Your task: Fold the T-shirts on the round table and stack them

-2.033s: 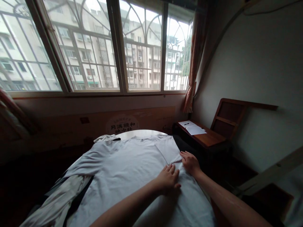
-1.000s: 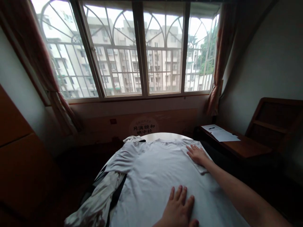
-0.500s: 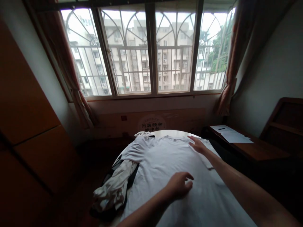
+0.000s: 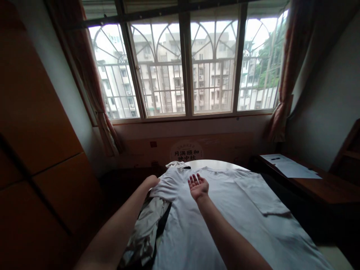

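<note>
A white T-shirt (image 4: 222,210) lies spread over a round white table (image 4: 225,164), its neckline at the far side. My left hand (image 4: 152,181) is at the edge of the left sleeve, its fingers closed on the cloth and partly hidden. Above the upper chest of the shirt, left of the neckline, is my right hand (image 4: 199,186). It is open, palm turned up and fingers apart, with nothing in it. Crumpled cream and dark clothing (image 4: 147,228) hangs beside the shirt, partly behind my left forearm.
Papers (image 4: 289,167) and a small dark item lie on a brown wooden desk (image 4: 334,190) to the right. A printed cardboard panel (image 4: 225,144) stands below the barred window (image 4: 168,75). Wooden cabinet doors (image 4: 59,180) rise at the left.
My left hand has gone from above the shirt's middle to its left sleeve. My right hand has left the right shoulder, moved left and turned palm up. The right sleeve now lies spread outward.
</note>
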Available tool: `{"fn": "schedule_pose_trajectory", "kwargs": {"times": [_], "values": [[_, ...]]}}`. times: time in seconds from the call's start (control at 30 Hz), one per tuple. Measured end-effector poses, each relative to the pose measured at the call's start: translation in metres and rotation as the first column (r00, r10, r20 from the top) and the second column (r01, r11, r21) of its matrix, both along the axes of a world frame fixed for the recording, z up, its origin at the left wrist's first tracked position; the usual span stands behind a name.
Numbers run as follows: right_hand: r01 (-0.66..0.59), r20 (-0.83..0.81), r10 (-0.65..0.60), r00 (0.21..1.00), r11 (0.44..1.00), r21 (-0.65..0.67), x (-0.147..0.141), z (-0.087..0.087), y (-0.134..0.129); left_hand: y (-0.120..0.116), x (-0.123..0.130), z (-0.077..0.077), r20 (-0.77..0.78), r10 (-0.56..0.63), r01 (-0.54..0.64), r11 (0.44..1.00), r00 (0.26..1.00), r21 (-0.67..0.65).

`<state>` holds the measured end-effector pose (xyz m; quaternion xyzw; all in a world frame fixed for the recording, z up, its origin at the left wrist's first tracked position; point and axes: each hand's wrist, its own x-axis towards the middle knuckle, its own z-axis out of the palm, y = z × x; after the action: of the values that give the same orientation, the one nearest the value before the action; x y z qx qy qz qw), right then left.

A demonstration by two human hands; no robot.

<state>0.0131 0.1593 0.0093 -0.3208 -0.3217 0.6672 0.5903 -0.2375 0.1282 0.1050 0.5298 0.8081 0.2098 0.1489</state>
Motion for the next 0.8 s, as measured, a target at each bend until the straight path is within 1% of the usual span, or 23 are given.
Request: {"fn": "schedule_pose_trajectory", "kwargs": {"times": [0.07,0.17,0.33,0.43,0.53,0.6,0.7,0.8], "values": [[-0.007,-0.057,0.006,0.998,1.000,-0.021,-0.019,-0.008,-0.003,0.012,-0.019,-0.015,0.014,0.033,-0.033,0.999,0.999,-0.034],[-0.018,-0.098,0.015,0.995,0.999,-0.031,-0.036,-0.018,0.000,0.033,-0.038,-0.037,0.029,0.056,-0.054,0.996,0.998,-0.075],[-0.042,-0.087,0.036,0.996,0.997,-0.063,-0.044,-0.029,0.016,0.068,-0.054,-0.072,0.055,0.052,-0.045,0.993,0.997,-0.111],[-0.096,-0.056,0.090,0.994,0.989,-0.117,-0.045,-0.033,0.022,0.078,-0.061,-0.085,0.056,0.055,-0.049,0.994,0.997,-0.100],[-0.156,-0.017,0.155,0.988,0.979,-0.133,-0.047,-0.036,0.022,0.080,-0.064,-0.088,0.048,0.062,-0.059,0.996,0.997,-0.062],[-0.163,-0.021,0.161,0.987,0.979,-0.126,-0.049,-0.037,0.020,0.079,-0.064,-0.086,0.047,0.066,-0.065,0.998,0.997,-0.027],[-0.146,-0.099,0.132,0.986,0.977,-0.153,-0.050,-0.036,0.018,0.077,-0.062,-0.079,0.054,0.098,-0.100,0.994,0.994,0.038],[-0.140,-0.146,0.116,0.983,0.976,-0.165,-0.047,-0.034,0.016,0.079,-0.061,-0.067,0.093,0.137,-0.147,0.982,0.986,0.115]]}}
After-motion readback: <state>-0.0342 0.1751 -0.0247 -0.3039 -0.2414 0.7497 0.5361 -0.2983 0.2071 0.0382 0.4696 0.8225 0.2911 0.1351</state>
